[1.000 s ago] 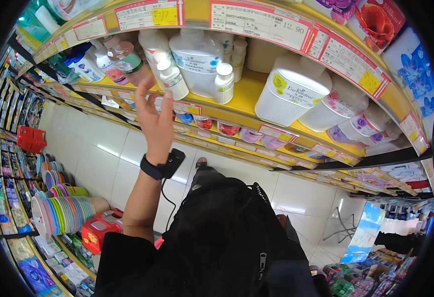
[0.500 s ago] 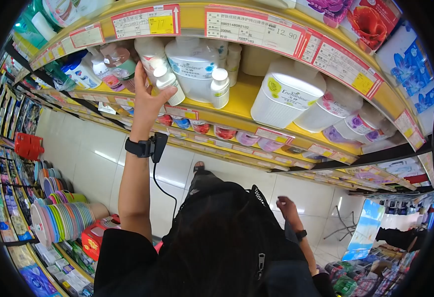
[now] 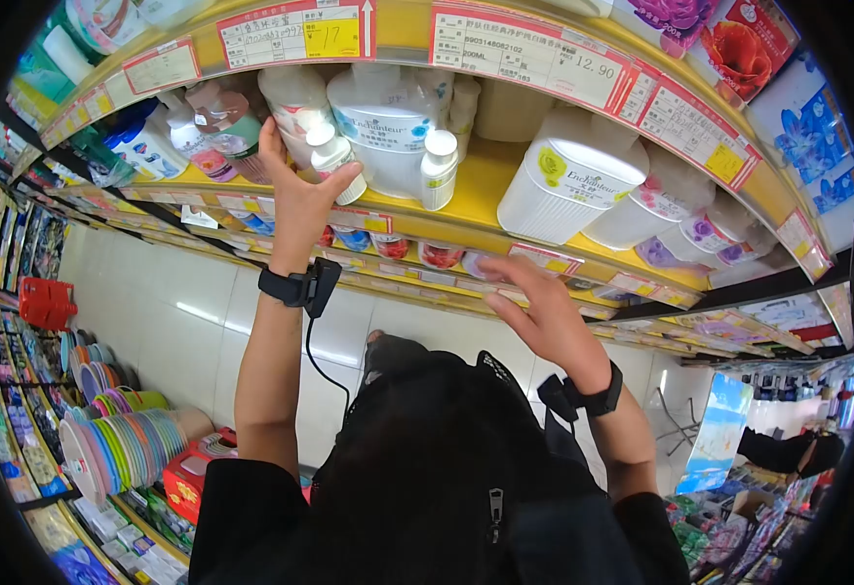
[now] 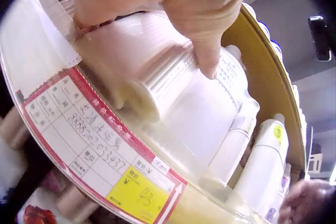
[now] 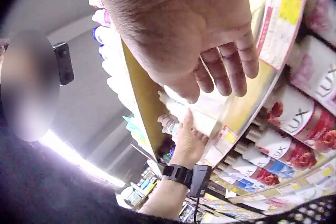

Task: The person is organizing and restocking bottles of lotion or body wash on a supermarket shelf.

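On the yellow shelf stands a white lotion bottle [image 3: 295, 102] with a small white-capped bottle [image 3: 329, 154] at its front. My left hand [image 3: 300, 200] grips this pair, fingers on the left side and thumb on the right. In the left wrist view the thumb [image 4: 208, 58] presses against the small ribbed bottle [image 4: 170, 79]. Just right of it stands a large white Enchanteur bottle [image 3: 383, 136] with another small bottle [image 3: 439, 175] before it. My right hand [image 3: 544, 310] is held in front of the shelf edge, fingers extended and palm empty in the right wrist view.
Another Enchanteur bottle [image 3: 568, 185] stands further right on the shelf. Price tags [image 3: 295, 34] line the shelf edge above. LUX bottles [image 5: 294, 121] fill the shelf below. Stacked colourful basins [image 3: 130, 444] and a red box [image 3: 188, 483] are across the aisle at lower left.
My left hand has moved from in front of the shelf to the white bottle and closed around it. My right hand has risen from beside the body to near the shelf edge.
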`<state>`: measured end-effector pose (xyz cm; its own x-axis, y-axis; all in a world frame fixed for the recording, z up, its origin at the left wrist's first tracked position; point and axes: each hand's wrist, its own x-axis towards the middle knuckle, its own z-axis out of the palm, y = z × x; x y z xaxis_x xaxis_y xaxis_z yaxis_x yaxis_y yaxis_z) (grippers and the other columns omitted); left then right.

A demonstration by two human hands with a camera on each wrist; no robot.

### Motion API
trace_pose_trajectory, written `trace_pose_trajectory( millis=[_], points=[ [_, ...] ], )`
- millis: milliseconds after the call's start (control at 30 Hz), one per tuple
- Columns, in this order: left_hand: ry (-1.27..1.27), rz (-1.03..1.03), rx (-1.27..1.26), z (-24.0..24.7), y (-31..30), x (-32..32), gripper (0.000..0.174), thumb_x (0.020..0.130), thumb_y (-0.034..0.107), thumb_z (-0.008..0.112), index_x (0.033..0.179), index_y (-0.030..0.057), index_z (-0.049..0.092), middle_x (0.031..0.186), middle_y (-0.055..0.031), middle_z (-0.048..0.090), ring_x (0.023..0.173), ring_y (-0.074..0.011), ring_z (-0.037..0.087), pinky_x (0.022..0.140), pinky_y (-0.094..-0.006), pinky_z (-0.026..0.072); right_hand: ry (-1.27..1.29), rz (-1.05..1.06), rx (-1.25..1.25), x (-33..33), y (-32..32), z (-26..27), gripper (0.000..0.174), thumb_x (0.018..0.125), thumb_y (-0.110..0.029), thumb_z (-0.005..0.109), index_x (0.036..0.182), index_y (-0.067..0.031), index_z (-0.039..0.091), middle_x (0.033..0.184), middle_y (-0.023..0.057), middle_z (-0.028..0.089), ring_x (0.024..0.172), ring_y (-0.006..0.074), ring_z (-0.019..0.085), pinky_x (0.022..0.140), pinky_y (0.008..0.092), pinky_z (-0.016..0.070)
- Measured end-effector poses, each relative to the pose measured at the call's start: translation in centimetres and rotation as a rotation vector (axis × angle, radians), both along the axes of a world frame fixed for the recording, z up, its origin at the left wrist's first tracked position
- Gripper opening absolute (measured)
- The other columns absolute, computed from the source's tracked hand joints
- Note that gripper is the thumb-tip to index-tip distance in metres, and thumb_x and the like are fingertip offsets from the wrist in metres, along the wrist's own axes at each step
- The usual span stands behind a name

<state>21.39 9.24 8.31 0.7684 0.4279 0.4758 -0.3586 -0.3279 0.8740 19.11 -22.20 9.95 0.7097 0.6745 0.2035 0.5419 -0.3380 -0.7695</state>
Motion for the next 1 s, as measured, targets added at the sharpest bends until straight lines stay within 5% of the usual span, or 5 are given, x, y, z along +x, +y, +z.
trace_pose_trajectory(
  millis=[167,400,733,933,1000],
  points=[
    [-0.027,0.074,-0.002,-0.7,-0.7,0.2,0.110,0.067,0.010,0.087,0.149,0.0031,0.014,0.146,-0.0191,0.030,0.133,-0.0285,0.036,0.111,-0.0381,0.0316,-0.075,-0.011,0.033,0.9,5.6,2.1,0.034,0.089,-0.011,0.064,0.121,-0.0024,0.057,0.106,0.0157,0.063,0.096,0.0286,0.064,0.084,0.0365,0.0497],
    [0.010,-0.132,0.030,0.2,2.0,-2.6,0.101,0.074,0.014,0.081,0.150,0.0028,0.016,0.149,-0.0185,0.029,0.136,-0.0277,0.034,0.112,-0.0406,0.0303,-0.160,-0.201,0.029,1.5,10.7,1.4,0.030,0.091,-0.011,0.063,0.119,-0.0014,0.059,0.106,0.0160,0.066,0.091,0.0294,0.068,0.078,0.0365,0.0531],
    [-0.208,-0.062,0.572,5.1,6.4,-1.3,0.082,0.082,0.025,0.078,0.143,-0.0028,0.032,0.140,-0.0216,0.041,0.123,-0.0340,0.047,0.099,-0.0421,0.0411,-0.202,-0.479,0.010,0.7,13.0,1.6,0.029,0.092,-0.009,0.061,0.119,0.0000,0.059,0.109,0.0186,0.067,0.096,0.0301,0.068,0.081,0.0368,0.0541],
    [-0.207,-0.034,0.599,7.9,6.9,1.0,0.046,0.086,0.027,0.072,0.117,-0.0034,0.058,0.091,-0.0205,0.059,0.086,-0.0349,0.055,0.076,-0.0393,0.0452,-0.290,-0.418,-0.090,1.1,15.2,1.3,0.027,0.090,-0.009,0.062,0.117,-0.0059,0.060,0.103,0.0157,0.064,0.092,0.0331,0.065,0.076,0.0388,0.0521],
    [0.028,-0.115,0.665,8.7,7.2,1.6,0.032,0.086,0.029,0.071,0.099,-0.0005,0.067,0.070,-0.0193,0.056,0.070,-0.0382,0.054,0.066,-0.0424,0.0440,-0.350,-0.471,-0.065,1.4,15.7,0.7,0.025,0.089,-0.008,0.062,0.113,-0.0091,0.061,0.099,0.0143,0.061,0.088,0.0340,0.063,0.074,0.0405,0.0507]
  ],
)
